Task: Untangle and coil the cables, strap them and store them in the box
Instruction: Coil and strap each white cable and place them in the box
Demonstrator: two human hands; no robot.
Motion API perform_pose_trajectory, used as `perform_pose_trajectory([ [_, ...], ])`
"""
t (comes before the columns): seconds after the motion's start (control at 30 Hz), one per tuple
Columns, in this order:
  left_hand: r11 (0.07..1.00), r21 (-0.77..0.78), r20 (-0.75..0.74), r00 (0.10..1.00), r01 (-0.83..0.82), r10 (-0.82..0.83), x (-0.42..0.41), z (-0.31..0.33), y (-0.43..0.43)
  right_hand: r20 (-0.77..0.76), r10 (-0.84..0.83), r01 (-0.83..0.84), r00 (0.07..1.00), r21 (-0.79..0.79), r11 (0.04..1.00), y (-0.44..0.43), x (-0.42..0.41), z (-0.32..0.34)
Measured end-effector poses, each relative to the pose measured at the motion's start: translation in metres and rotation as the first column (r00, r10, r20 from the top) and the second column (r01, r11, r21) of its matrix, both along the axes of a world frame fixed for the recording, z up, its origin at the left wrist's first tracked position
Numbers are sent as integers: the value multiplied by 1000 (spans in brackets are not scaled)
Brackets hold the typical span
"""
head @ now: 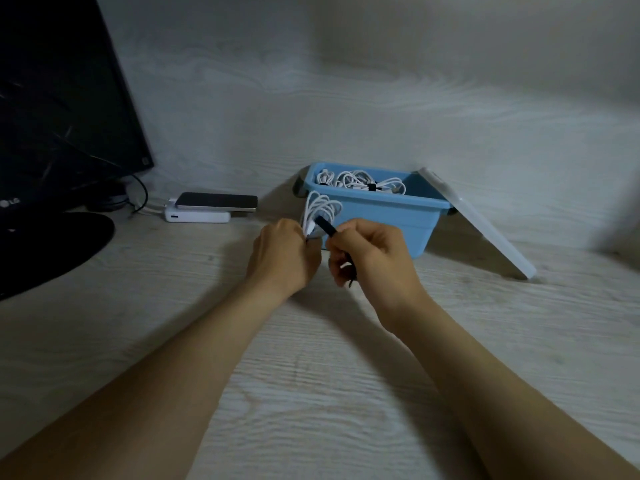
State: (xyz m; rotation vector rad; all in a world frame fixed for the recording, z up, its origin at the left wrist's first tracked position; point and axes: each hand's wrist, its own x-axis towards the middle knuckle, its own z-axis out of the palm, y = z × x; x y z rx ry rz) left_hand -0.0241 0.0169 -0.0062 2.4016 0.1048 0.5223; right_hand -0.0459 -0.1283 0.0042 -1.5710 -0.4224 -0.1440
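Both forearms reach forward, left hand [284,254] gripping the coiled cable [322,206], right hand [373,256] pinching the strap [326,226].

Left forearm [180,355], right forearm [460,355] (apparently bare)

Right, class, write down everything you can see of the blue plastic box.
The blue plastic box is a rectangular open tub with a flared rim and dark clips at both ends. It stands upright on the pale wood-grain table, holds strapped coils of white cable, and its whitish lid leans against its right end.
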Motion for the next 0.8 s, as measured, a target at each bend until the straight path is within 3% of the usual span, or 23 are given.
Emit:
perform_pose_trajectory([
  [0.17, 990, 37, 3, 990, 139, -139, -8, -3, -2, 80, 2, 3, 997, -63, 998, 12, -3, -12],
  [0.37, 947, 317, 13, 998, 48, -54, -13, 3, -13, 9, -202, 202, 979, -23, 979, 10, 2, -16],
  [0.57, 927, 373, 126, 992, -46, -1, -12, 6, -17, -208, -233, 233, 950, -27, 972, 11, -1, -15],
  [0.8, 950, 312, 129, 991, -9, -33, -10, 3, -21, -248, -251, 254, 936, -22, 967, 10, 5, -19],
])
